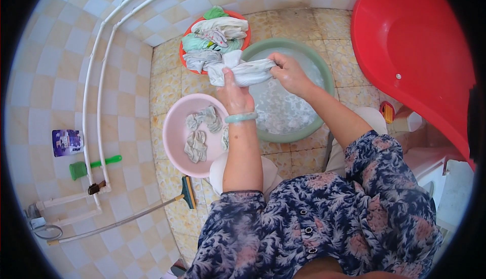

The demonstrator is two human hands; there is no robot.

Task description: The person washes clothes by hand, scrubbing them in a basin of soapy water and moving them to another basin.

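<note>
A white wet cloth [251, 73], perhaps a small garment, is stretched between my two hands. My left hand [235, 95] grips its left part, thumb on the near side, with a pale green bangle [241, 117] on the wrist. Pinched in my right hand [291, 73] is the cloth's right end. Beneath the hands stands a green basin [328, 84] of sudsy water. Beyond the left hand, a red-orange basin [183, 58] is heaped with white, grey and green laundry [220, 28]. Nearer on the left, a pink basin [174, 150] holds several small greyish cloths [196, 146].
A large red tub [400, 41] fills the right side. A long-handled floor squeegee [188, 193] leans at the left, by white wall pipes [87, 112]. A green brush [78, 170] and a purple pouch [67, 143] hang on the tiled wall.
</note>
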